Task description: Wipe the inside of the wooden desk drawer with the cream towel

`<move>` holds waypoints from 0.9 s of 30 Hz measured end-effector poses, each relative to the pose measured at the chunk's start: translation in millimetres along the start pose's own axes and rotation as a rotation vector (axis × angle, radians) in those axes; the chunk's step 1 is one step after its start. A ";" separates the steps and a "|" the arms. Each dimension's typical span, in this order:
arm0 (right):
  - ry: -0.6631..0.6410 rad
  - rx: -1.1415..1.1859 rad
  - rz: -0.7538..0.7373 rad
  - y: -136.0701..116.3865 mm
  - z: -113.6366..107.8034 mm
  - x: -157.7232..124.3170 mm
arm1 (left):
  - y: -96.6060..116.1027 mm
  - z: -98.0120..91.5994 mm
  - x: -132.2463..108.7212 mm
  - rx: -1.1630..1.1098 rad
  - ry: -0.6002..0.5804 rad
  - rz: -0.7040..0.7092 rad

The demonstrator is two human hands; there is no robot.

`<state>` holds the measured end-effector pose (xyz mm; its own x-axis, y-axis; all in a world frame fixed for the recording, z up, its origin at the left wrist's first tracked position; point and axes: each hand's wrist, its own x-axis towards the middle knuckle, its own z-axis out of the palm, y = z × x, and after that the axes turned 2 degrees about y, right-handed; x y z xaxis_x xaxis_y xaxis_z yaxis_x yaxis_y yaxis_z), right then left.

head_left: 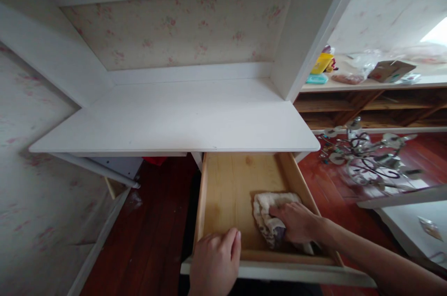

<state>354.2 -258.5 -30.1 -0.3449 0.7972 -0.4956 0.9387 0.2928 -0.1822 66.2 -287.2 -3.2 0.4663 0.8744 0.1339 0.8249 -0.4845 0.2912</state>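
A wooden drawer (230, 179) with a white front stands pulled out from under the white desk (195, 119). My left hand (215, 261) is closed over the top edge of the drawer front, near its left corner; its fingertips are partly hidden. Inside the drawer, toward the front right, my right hand (300, 221) is closed on a folded cloth (270, 200). The cloth is cream with a dark patterned part and lies against the drawer bottom.
A chandelier (370, 156) lies on the red wooden floor (146, 240) at the right. Behind it, a low shelf unit (384, 85) carries bags, a cardboard box (391, 71) and a yellow item (321, 63). Another white piece of furniture (408, 221) stands at the lower right.
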 end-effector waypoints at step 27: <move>0.118 -0.038 -0.243 -145.8 -19.4 120.6 | 4.7 0.3 1.8 0.043 0.073 -0.020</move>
<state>175.7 -194.8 -46.8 -0.5593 0.7566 -0.3386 0.8287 0.5006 -0.2503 71.0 -287.9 -1.8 0.4263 0.8826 0.1980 0.8476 -0.4663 0.2535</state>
